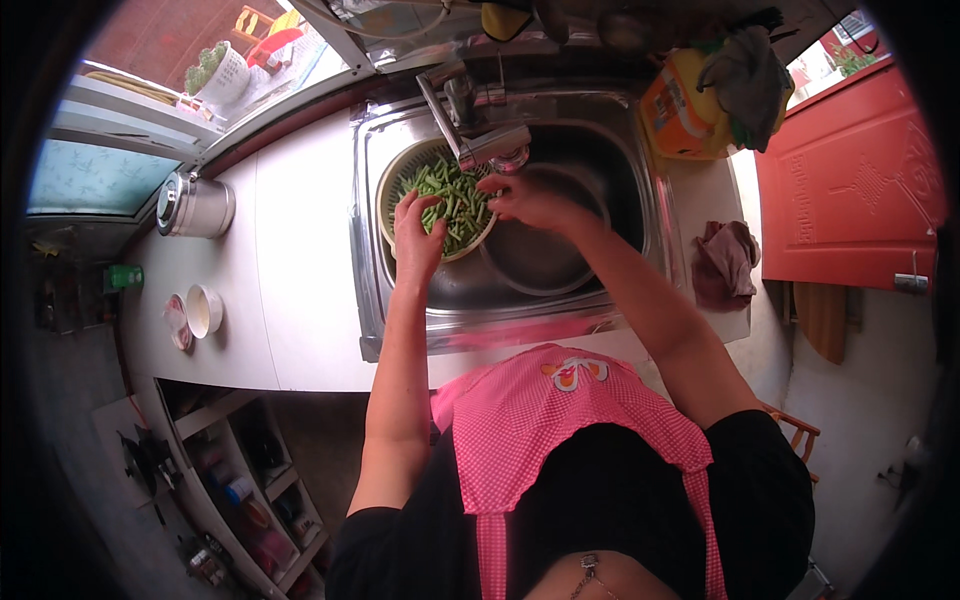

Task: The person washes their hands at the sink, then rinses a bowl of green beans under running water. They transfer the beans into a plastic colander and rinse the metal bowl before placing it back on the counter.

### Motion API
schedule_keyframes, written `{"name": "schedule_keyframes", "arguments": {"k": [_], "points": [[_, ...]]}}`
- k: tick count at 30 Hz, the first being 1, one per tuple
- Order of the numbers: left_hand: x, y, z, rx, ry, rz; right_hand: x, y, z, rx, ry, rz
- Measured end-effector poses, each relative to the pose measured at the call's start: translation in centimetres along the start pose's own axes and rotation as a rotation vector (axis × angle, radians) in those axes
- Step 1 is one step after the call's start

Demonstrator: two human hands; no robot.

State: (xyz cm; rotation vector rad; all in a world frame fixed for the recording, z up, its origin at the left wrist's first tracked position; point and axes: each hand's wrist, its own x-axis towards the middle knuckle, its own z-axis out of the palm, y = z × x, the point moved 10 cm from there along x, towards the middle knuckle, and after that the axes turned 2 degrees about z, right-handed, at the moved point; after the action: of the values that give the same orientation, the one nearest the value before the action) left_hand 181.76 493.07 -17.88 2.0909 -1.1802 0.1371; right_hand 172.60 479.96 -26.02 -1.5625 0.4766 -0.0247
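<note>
Cut green beans (450, 196) lie heaped in a pale plastic colander (385, 217) at the left side of the stainless-steel sink (457, 296). My left hand (420, 236) is over the colander's lower left part, fingers spread at the beans. At its right rim is my right hand (529, 201), its fingers apart, with nothing visible held in them. Whether the fingertips touch the beans is hard to tell. A round basin (544, 266) sits in the sink to the right of the colander, partly under my right forearm. The chrome faucet (491, 144) reaches over the colander's upper right edge.
On the white countertop (307, 262) at left stand a metal canister (196, 205), a white bowl (205, 310) and a small dish (177, 322). Right of the sink are an orange-and-yellow jug (679, 105) and a crumpled cloth (724, 264). A red door (847, 180) stands farther right.
</note>
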Motion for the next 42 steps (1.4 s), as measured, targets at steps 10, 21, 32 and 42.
{"name": "schedule_keyframes", "arguments": {"k": [10,21,32,42], "points": [[-7.2,1.5,16.1,-0.459,-0.624,-0.279,-1.9,13.4,-8.0,-0.958,0.091,0.221],[-10.2,-0.2,25.1,0.18,-0.981,-0.1,-1.3,15.5,-4.8,-1.06,0.114,0.051],[-13.0,-1.0,27.7,-0.026,-0.993,-0.108,-3.8,15.2,-2.0,-1.059,0.045,0.19],[-14.9,3.3,26.7,0.081,-1.262,0.085,-5.4,18.3,-0.3,-1.086,-0.188,0.362]]}}
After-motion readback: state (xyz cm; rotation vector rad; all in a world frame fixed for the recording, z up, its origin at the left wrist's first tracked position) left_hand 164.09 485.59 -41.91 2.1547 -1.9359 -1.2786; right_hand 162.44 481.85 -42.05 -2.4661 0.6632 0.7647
